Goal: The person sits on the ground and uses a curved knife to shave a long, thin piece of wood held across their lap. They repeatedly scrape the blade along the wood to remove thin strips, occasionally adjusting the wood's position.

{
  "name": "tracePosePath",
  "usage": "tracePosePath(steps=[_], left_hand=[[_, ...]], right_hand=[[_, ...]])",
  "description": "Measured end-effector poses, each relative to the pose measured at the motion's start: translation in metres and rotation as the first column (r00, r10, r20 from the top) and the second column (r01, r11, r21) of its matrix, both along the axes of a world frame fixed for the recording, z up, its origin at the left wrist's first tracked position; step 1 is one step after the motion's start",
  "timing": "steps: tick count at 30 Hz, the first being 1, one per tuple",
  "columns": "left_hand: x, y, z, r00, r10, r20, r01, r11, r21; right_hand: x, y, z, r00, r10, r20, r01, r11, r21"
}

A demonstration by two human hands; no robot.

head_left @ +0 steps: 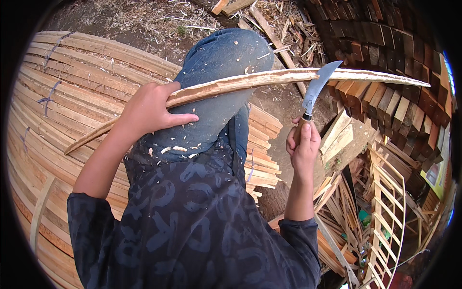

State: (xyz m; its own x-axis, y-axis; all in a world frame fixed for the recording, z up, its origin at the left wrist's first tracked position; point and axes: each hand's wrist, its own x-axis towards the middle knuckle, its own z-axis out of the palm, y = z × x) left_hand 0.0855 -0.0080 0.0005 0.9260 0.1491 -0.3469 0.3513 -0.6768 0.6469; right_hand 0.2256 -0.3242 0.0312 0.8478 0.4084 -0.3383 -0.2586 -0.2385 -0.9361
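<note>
Strip lies crosswise over your raised thigh, its left end out past your left forearm and its right end jutting free. Nearest, shavings have settled where your shirt meets your lap, which fits with wood being pared just beyond.

Your right hand is closed round the handle of the knife, thumb lying along it, forearm reaching forward, blade pointing far and a little right. Held well out from your body, that arm probably has room to move without your leg in the way.

Your left hand grips the strip from above, to the left of the thigh's middle, thumb stretched out over the jeans; the other fingers are mostly hidden. Clamped there, it likely steadies the wood against the leg, which seems to serve as a bench. It also sits well apart from the blade, a sensible spacing.

Farther on, the blade crosses the strip beyond your knee, beside a small raised curl; how deep the edge bites, you can't tell from here. Bundled slats spread to the left, and stacked boards stand far right.
</note>
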Motion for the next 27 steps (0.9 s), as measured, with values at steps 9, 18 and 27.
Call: tracePosePath(steps=[9,18,27], left_hand=[[0.0,0.0,0.002,0.999,0.034,-0.019,-0.034,0.999,-0.021],[0.001,0.0,0.001,1.0,0.013,-0.021,-0.013,1.0,-0.013],[0.001,0.001,-0.002,1.0,0.002,0.017,-0.001,0.999,-0.039]], right_hand=[[-0.022,0.006,-0.011,0.905,0.424,0.036,-0.416,0.899,-0.134],[0.021,-0.011,0.014,0.937,-0.296,0.186,0.273,0.952,0.14],[-0.03,0.015,-0.003,0.886,0.45,0.113,-0.424,0.885,-0.194]])
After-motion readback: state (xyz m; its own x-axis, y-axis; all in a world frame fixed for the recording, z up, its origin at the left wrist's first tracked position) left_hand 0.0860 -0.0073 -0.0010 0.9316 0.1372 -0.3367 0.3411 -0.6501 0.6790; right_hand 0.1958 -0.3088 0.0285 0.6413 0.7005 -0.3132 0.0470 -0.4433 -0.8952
